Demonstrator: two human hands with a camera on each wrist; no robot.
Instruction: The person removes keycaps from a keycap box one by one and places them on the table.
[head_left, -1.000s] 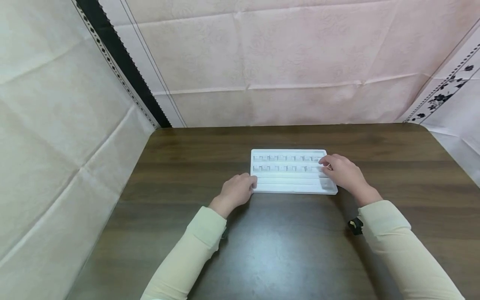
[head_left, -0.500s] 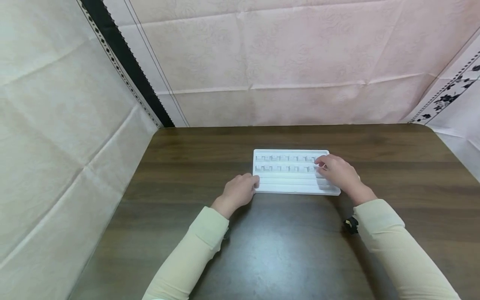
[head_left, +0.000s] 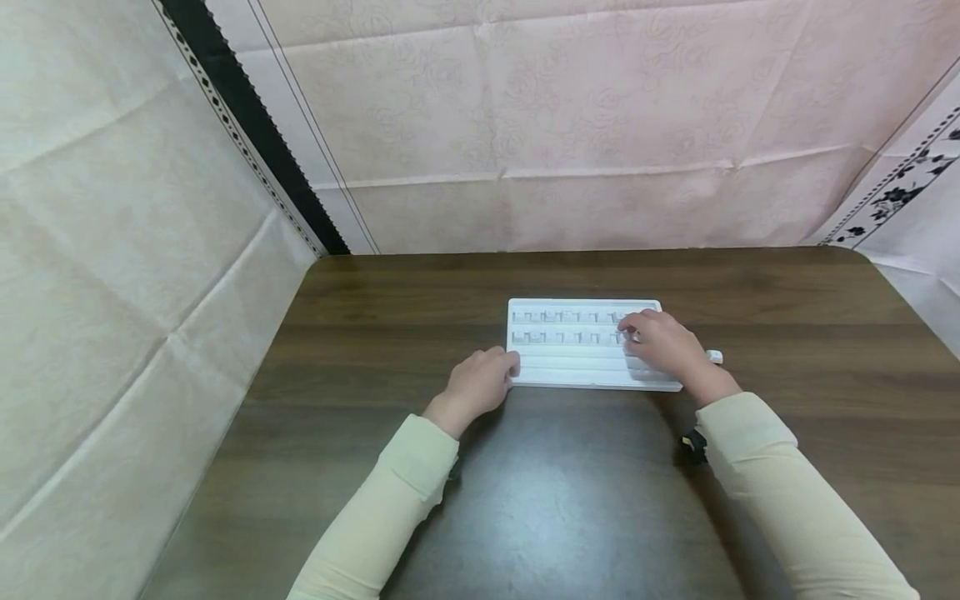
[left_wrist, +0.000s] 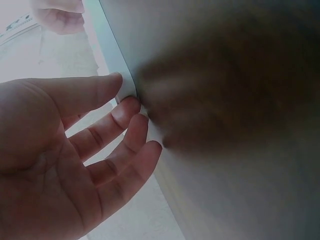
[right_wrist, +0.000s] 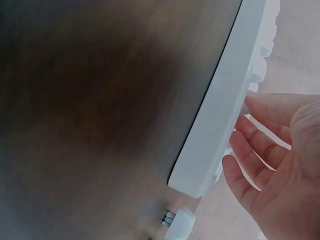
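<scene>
A white rectangular board (head_left: 570,364) with two rows of small raised, pale pieces (head_left: 558,317) lies flat on the dark wooden table. My left hand (head_left: 480,379) grips its front left corner, thumb (left_wrist: 102,92) on top and fingertips at the edge. Over the right end of the rows, my right hand (head_left: 663,343) has its fingers bent. In the right wrist view a small greyish piece shows between the thumb (right_wrist: 267,106) and forefinger, partly hidden; its kind is unclear.
A small white part (head_left: 715,357) lies on the table just beyond the board's right side. In the right wrist view its grey pronged end (right_wrist: 169,218) shows. Pale cloth (head_left: 600,125) hangs behind the table (head_left: 375,333) and along both sides.
My right hand has slid left along the rows, and the small white part to its right has come into sight. My left hand keeps its hold on the board's corner.
</scene>
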